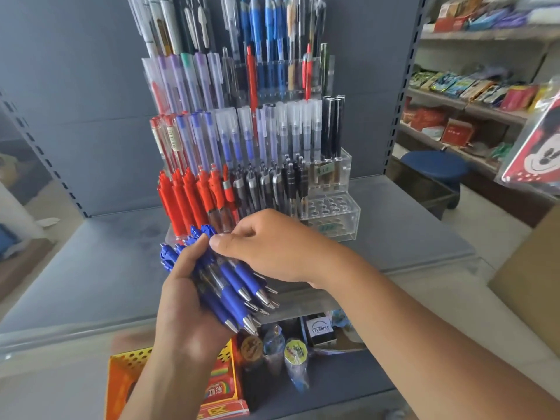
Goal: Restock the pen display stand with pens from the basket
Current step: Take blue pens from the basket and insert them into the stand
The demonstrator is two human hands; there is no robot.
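Tips of blue pens point lower-right, clickers upper-left.

We see a grey-blue shelf carrying the clear tiered pen display stand, upright near its middle; beneath it, a lower shelf holds an orange perforated basket and wrapped rolls beside it

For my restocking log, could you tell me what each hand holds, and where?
Left hand grips the blue pens around their barrels; right hand apparently pinches one's clip end.
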